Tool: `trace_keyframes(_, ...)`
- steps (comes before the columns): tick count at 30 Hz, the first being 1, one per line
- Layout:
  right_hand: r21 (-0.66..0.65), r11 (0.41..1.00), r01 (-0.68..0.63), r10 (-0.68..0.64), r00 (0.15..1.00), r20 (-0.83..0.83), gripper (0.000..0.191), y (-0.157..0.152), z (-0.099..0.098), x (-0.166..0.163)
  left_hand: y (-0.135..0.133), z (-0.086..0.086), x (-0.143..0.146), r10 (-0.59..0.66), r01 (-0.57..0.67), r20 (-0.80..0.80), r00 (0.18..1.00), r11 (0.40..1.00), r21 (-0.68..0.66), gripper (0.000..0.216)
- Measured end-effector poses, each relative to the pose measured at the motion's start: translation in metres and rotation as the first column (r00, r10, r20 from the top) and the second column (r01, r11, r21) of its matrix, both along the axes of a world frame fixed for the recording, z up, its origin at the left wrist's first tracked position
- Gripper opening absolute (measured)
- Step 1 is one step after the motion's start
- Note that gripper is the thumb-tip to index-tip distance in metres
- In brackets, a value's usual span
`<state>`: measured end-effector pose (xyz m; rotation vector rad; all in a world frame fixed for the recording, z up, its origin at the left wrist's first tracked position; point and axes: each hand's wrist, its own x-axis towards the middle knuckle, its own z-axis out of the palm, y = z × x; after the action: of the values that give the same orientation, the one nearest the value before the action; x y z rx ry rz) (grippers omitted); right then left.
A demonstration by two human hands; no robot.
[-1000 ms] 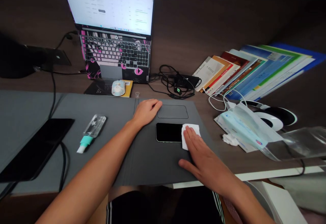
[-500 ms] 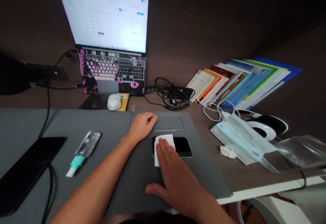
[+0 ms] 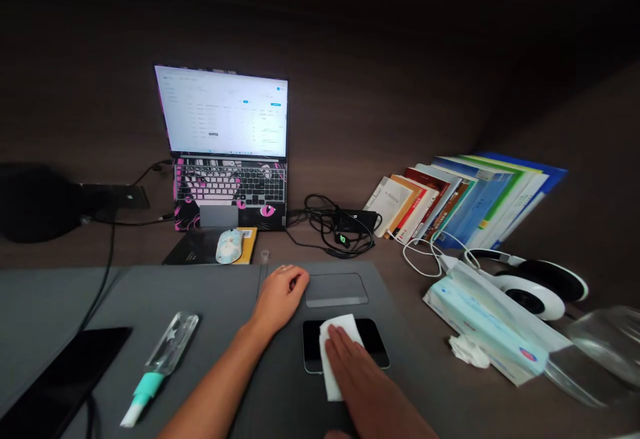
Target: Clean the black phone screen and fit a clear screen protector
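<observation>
My right hand (image 3: 350, 366) lies flat with fingers outstretched, pressing a folded white tissue (image 3: 334, 359) onto the dark screen of a phone (image 3: 375, 344). The phone lies face up on the grey desk mat (image 3: 220, 292), its middle covered by tissue and fingers. Loosely curled into a fist, my left hand (image 3: 281, 298) rests on the mat above the phone; nothing shows in it. Just right of that hand is a clear, thin-edged rectangular piece (image 3: 336, 290). A clear spray bottle with a teal neck (image 3: 167, 352) lies on its side to the left.
A laptop (image 3: 230, 186) stands open at the back, with a mouse (image 3: 230, 246) in front. Cables and a power adapter (image 3: 356, 220) lie beside it. Books (image 3: 450, 199), headphones (image 3: 530, 296), a tissue pack (image 3: 490, 326) and a crumpled tissue (image 3: 469, 351) are at right. A dark tablet-like slab (image 3: 65, 379) lies left.
My right hand and the tissue have slid rightward across the phone, baring more of its left end. My left hand stays in place. The head view has tilted up.
</observation>
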<state>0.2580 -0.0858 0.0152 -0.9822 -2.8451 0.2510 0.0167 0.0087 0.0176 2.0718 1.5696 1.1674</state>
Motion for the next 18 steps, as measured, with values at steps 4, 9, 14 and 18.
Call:
trace_keyframes(4,-0.012,0.990,0.138,-0.138,0.990,-0.002,0.091,0.002,0.000,0.026,0.001,0.000,0.001,0.008,-0.008,0.003,1.000,1.000,0.001,0.030)
trace_keyframes(9,-0.042,0.990,0.133,-0.133,0.991,-0.015,0.091,0.013,0.011,0.017,0.001,-0.001,0.004,0.016,-0.016,0.016,1.000,1.000,0.007,0.028)
trace_keyframes(14,0.003,1.000,0.015,-0.015,0.998,0.058,0.100,0.030,0.006,-0.017,0.001,0.000,0.006,0.008,-0.009,0.024,1.000,1.000,0.027,0.022)
trace_keyframes(18,0.147,0.989,-0.028,0.027,1.000,0.010,0.098,0.036,-0.025,-0.045,0.001,0.000,0.004,-0.067,0.066,0.004,0.998,0.997,0.037,0.023)
